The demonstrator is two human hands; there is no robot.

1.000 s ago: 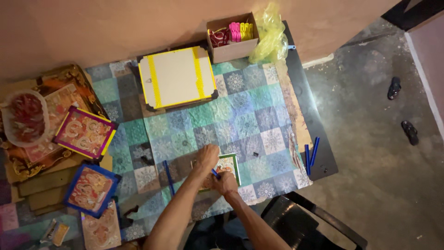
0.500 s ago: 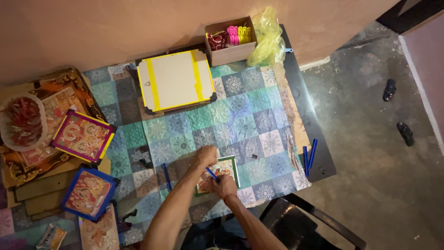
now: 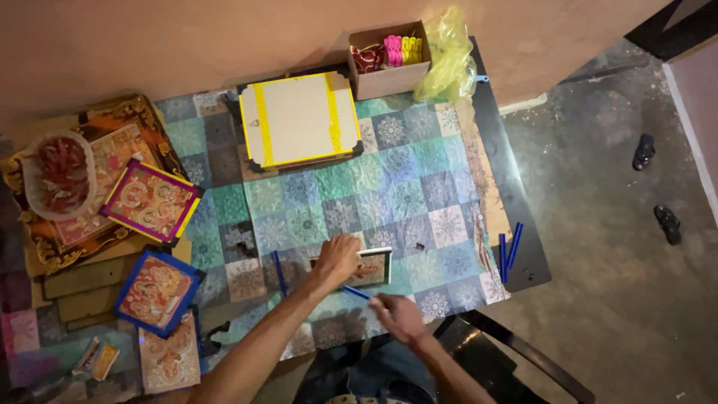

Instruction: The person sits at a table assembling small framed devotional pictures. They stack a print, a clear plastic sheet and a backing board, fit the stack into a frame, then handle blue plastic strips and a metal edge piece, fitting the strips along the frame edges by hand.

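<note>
The desk (image 3: 516,187), under a patchwork cloth (image 3: 374,179) of teal and grey squares, carries a white board with 2 yellow bands (image 3: 299,120) near its far edge and, close to the near edge, a small framed picture (image 3: 372,268) with a pale border and a warm orange-red image. The left hand (image 3: 338,258) lies pressed on that picture's left part, while the right hand (image 3: 400,316), just off the near edge, is clenched around a thin blue strip (image 3: 357,292) angled toward the frame. To do this well, I judge the left hand should pin the picture flat while the strip is lined up with 1 edge before pressing.
</note>
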